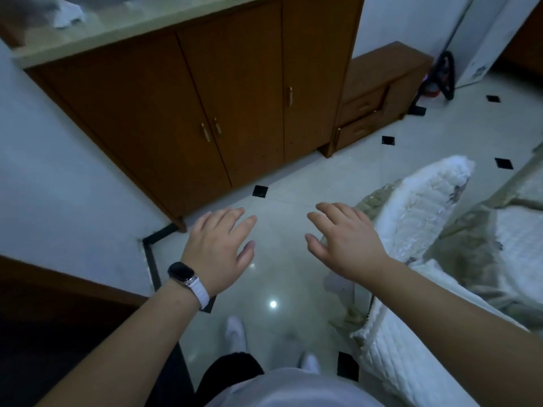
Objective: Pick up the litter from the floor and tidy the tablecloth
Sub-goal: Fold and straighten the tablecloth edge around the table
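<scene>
The person stands on a pale tiled floor (282,277) set with small black diamonds, both bare arms stretched forward. The left hand (219,248), with a dark watch (183,273) on a white strap at the wrist, hovers palm down, fingers spread and relaxed, holding nothing. The right hand (346,239) hovers beside it, also slack-fingered and holding nothing, its outer edge just in front of the tablecloth (426,201). That white quilted cloth lies rumpled over furniture along the right side of the floor, with a wrinkled clear sheet (476,230) on it. Crumpled bits (349,317) sit at its lower hem on the floor; whether they are litter or part of the cloth cannot be told. A brown cabinet (235,98) stands against the floor's far edge, a low drawer unit (373,92) to its right. Two white-socked feet (235,333) show on the floor's near part
</scene>
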Motion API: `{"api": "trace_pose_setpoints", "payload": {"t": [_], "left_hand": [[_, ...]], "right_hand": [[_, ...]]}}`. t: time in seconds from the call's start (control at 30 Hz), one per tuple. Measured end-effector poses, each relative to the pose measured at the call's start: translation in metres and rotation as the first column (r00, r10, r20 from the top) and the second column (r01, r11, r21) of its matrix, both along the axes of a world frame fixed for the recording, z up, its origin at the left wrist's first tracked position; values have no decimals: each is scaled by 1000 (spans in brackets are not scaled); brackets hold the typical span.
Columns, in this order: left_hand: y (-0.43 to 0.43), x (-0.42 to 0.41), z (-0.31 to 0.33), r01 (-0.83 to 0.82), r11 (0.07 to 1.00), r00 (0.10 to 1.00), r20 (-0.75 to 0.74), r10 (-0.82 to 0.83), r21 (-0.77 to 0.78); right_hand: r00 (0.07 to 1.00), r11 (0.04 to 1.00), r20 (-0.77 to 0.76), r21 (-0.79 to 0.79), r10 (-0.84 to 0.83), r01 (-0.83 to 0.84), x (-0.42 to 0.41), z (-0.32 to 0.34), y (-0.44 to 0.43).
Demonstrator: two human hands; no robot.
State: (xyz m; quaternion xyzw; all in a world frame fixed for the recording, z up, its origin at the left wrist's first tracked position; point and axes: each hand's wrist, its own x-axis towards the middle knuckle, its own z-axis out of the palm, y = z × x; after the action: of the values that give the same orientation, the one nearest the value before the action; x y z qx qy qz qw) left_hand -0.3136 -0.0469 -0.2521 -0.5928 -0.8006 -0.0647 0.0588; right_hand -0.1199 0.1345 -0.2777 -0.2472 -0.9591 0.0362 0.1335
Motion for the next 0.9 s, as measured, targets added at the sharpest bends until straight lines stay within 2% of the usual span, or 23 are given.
{"api": "trace_pose_setpoints", "payload": {"t": [0.2,0.43,0.63,0.9], "left_hand": [[84,-77,-18,203,978,979,27,-204,50],[186,-169,-13,465,871,881,18,-473,158],[267,-198,-11,647,729,744,24,-668,221],[361,-158,-24,826,517,509,97,-855,223]], "right_hand": [[981,985,93,46,-172,168,-42,-4,46],[907,912,111,103,-406,396,-114,20,76],[798,798,55,112,-600,593,-141,30,89],[610,609,24,114,-792,785,-108,17,119]]}}
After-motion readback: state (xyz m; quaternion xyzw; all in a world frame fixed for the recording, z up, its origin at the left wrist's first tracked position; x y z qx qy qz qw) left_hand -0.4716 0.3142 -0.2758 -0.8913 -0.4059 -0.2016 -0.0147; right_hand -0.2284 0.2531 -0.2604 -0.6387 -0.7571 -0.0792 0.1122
